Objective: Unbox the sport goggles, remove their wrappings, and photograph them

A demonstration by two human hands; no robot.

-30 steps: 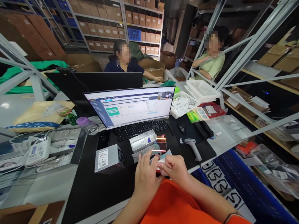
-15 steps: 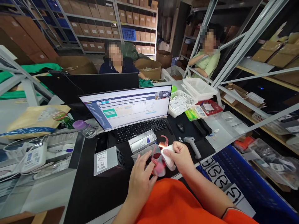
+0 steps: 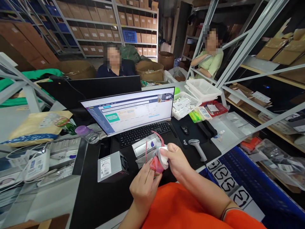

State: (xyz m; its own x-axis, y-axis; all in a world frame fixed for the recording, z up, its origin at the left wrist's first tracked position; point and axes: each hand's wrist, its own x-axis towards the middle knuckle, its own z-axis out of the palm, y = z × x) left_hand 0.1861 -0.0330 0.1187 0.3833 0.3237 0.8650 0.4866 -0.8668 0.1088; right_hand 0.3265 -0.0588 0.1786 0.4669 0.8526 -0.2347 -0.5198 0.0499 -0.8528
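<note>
Pink-red glasses [image 3: 156,166] are held over the dark desk mat, their thin temple arms sticking up toward the monitor. My left hand [image 3: 145,183] pinches them at the left side of the lens. My right hand [image 3: 177,160] is closed on a white cloth [image 3: 163,157], which is pressed against the lens from the right. The cloth and fingers partly cover the lens. Just beyond the glasses lies a long silver box [image 3: 140,148]. Left of my hands stands a silver-grey product box [image 3: 107,170] with a printed label.
A monitor [image 3: 133,111] and keyboard [image 3: 138,132] stand ahead. To the right are a mouse [image 3: 184,129], a barcode scanner [image 3: 197,149] and a white basket [image 3: 181,111]. A purple-lidded bottle [image 3: 87,133] and a tray of packets [image 3: 79,159] are left. Two people are behind the desk.
The glasses have turned so their temple arms point up and away. My right hand has moved left and brought the white cloth onto the lens; my left fingers have closed on the frame.
</note>
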